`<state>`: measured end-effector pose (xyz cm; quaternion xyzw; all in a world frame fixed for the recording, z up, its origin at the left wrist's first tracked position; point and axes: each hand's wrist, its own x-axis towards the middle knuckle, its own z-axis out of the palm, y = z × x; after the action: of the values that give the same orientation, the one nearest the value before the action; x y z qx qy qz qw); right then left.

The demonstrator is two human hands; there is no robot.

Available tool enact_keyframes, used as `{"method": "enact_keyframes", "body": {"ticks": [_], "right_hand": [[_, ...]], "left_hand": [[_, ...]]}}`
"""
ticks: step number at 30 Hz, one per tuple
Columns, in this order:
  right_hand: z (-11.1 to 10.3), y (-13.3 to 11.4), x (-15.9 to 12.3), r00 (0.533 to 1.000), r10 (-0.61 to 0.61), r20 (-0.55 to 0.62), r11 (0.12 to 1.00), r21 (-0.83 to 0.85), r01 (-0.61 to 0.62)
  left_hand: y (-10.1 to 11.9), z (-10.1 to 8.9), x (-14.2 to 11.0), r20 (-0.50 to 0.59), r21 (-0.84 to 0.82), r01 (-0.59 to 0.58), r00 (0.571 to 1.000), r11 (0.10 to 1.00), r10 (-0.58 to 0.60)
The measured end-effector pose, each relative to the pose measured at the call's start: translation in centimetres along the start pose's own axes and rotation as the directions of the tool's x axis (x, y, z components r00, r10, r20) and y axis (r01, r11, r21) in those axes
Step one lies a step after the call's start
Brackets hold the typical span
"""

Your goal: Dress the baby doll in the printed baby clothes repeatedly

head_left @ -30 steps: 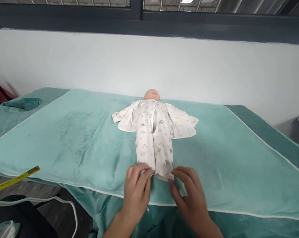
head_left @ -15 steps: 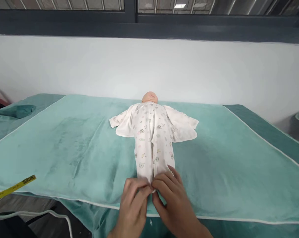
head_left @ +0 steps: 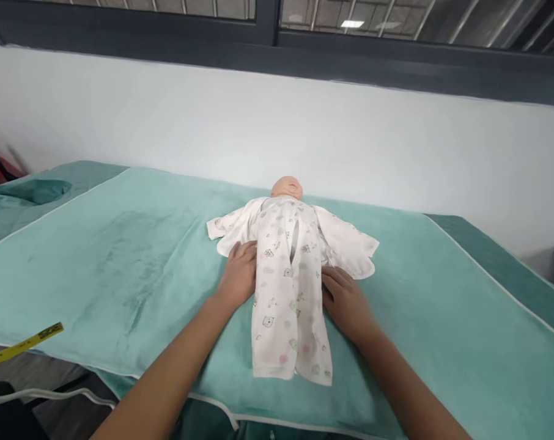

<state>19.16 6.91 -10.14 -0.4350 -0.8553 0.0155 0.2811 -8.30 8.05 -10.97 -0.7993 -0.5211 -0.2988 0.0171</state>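
- Printed trousers [head_left: 274,318] look light, soft, limp; best held by both side edges.
- Left hand [head_left: 239,274], right hand [head_left: 348,302]: fingertips hidden alongside; I can't tell either grip.

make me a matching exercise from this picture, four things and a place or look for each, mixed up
1. doll's head
2. baby clothes
3. yellow strip
4. left hand

A. at one long side of the baby clothes
B. at the picture's left edge, low down
C. on the wall side of the green cover
D. white with small prints

Pairs: 1-C, 2-D, 3-B, 4-A
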Motion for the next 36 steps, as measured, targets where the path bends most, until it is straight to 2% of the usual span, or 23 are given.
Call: {"method": "enact_keyframes", "body": {"ticks": [2,4,6,11,14,16,21,24,30,33,36], "right_hand": [[0.1,0.0,-0.2,0.999,0.041,-0.016,0.999,0.002,-0.041],[0.1,-0.1,-0.5,0.992,0.107,-0.059,0.994,0.005,-0.107],[0.0,0.0,-0.7,0.992,0.108,-0.065,0.994,0.018,-0.107],[0.2,0.4,-0.1,0.992,-0.116,0.041,0.993,0.013,0.116],[0.5,-0.1,1.0,0.983,-0.167,0.083,0.986,0.014,0.166],[0.9,-0.6,2.0,0.988,-0.124,0.09,0.992,0.04,0.12],[2.6,-1.4,3.8,0.995,0.099,0.0,0.993,0.067,-0.099],[2.8,-1.4,3.7,0.991,0.135,-0.002,0.986,0.094,-0.135],[1.7,-1.7,2.0,1.0,0.03,0.003,0.972,0.232,-0.029],[1.6,-2.1,1.9,1.0,-0.011,-0.011,0.977,0.211,0.013],[1.8,-2.3,2.5,0.996,-0.077,-0.039,0.991,0.109,0.081]], "left_hand": [[-0.2,0.4,1.2,0.026,-0.018,-0.065,0.997,0.998,0.066],[-0.2,0.5,1.6,-0.001,-0.031,-0.107,0.994,0.994,0.107],[-0.3,0.6,1.6,-0.046,-0.045,-0.146,0.989,0.988,0.144],[-0.2,0.4,1.3,-0.078,-0.09,-0.18,0.982,0.98,0.173],[0.0,0.4,1.3,-0.066,-0.054,-0.156,0.986,0.986,0.153],[0.1,0.5,1.4,-0.061,-0.022,-0.132,0.99,0.991,0.131],[0.0,0.5,1.2,-0.054,-0.058,-0.089,0.995,0.994,0.086],[-0.1,0.5,1.0,-0.046,-0.096,-0.067,0.997,0.993,0.063],[-0.5,0.9,1.3,0.0,-0.098,-0.078,0.997,0.992,0.078],[-0.6,1.1,1.3,-0.027,-0.068,-0.077,0.997,0.995,0.076],[-0.5,1.1,1.1,-0.071,-0.009,-0.059,0.996,0.998,0.058]]}}
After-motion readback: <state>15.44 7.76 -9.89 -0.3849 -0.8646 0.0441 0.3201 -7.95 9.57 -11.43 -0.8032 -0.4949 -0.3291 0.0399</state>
